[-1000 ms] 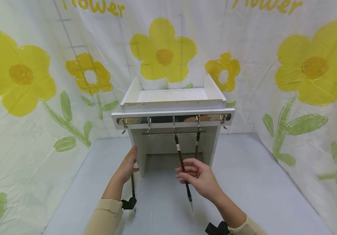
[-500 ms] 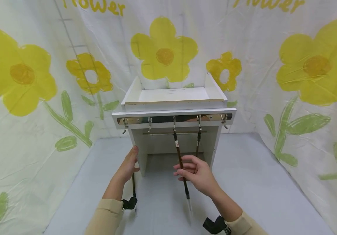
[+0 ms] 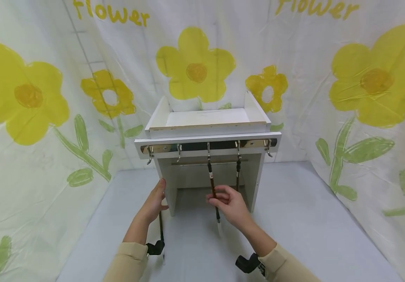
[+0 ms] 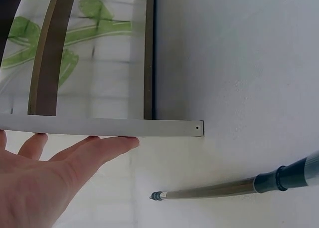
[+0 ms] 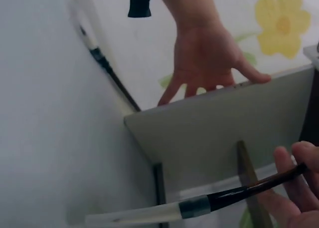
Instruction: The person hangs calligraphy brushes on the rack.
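Note:
A white shelf rack (image 3: pixel 207 130) carries a metal strip of hooks (image 3: pixel 193 147) on its front. From the middle hook hangs a calligraphy brush (image 3: pixel 211 176) with a dark handle and white tip. My right hand (image 3: pixel 233 207) pinches that brush's handle between thumb and fingers, also seen with the brush (image 5: pixel 239 195) in the right wrist view. A second brush (image 3: pixel 238 172) hangs one hook to the right, partly hidden behind the hand. My left hand (image 3: pixel 153 200) rests straight fingers against the rack's left side panel (image 4: pixel 99 126).
Another calligraphy brush (image 4: pixel 209 189) lies on the pale table (image 3: pixel 294 219) by the rack's left side, partly behind the left wrist in the head view. A curtain (image 3: pixel 304 98) printed with yellow flowers surrounds the table. The outer hooks carry nothing.
My right hand has moved slightly left and up with the brush, which hangs closer to vertical. The left hand stays against the side panel. The head view has tilted up slightly.

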{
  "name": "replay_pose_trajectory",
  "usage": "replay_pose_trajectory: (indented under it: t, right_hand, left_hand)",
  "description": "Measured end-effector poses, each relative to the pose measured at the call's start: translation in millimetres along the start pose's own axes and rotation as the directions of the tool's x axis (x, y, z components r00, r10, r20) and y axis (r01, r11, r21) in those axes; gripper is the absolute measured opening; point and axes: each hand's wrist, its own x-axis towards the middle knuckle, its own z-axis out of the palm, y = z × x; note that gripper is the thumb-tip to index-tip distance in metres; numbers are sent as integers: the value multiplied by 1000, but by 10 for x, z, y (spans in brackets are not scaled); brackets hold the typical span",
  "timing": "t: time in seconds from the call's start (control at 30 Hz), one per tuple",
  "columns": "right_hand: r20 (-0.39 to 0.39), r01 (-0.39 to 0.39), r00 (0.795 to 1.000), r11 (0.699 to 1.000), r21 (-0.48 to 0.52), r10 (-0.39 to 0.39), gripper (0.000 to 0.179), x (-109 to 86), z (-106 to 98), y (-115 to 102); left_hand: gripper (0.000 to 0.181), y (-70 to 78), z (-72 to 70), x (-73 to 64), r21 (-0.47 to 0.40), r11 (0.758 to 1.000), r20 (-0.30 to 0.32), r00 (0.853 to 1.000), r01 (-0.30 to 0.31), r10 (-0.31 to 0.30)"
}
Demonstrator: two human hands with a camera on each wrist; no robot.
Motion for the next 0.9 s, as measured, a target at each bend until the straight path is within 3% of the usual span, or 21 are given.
replay_pose_trajectory:
  t: [0.23, 0.37, 0.6, 0.7, 0.9]
  right_hand:
    - [-90, 0, 996, 996, -94, -9, 35, 25, 40, -9]
    - [-136, 63, 987, 988, -139, -82, 36, -17, 10, -56]
    - [-122, 192, 971, 974, -121, -206, 43, -136, -125, -235]
    - [-185, 273, 940, 958, -89, -285, 40, -185, -234, -358]
    - [-382, 395, 825, 908, -138, -416, 36, -195, -517, -461]
  left_hand:
    - [84, -30, -32, 50, 20, 1000, -12, 1000, -10, 10]
    - [84, -34, -45, 42, 13, 1000, -12, 1000, 1, -1]
    - [84, -15, -34, 0, -4, 1000, -9, 1000, 8, -8]
    - [85, -11, -19, -12, -11, 1000, -9, 1000, 7, -8]
    - [86, -1, 14, 1, -27, 1000, -20, 1000, 7, -7]
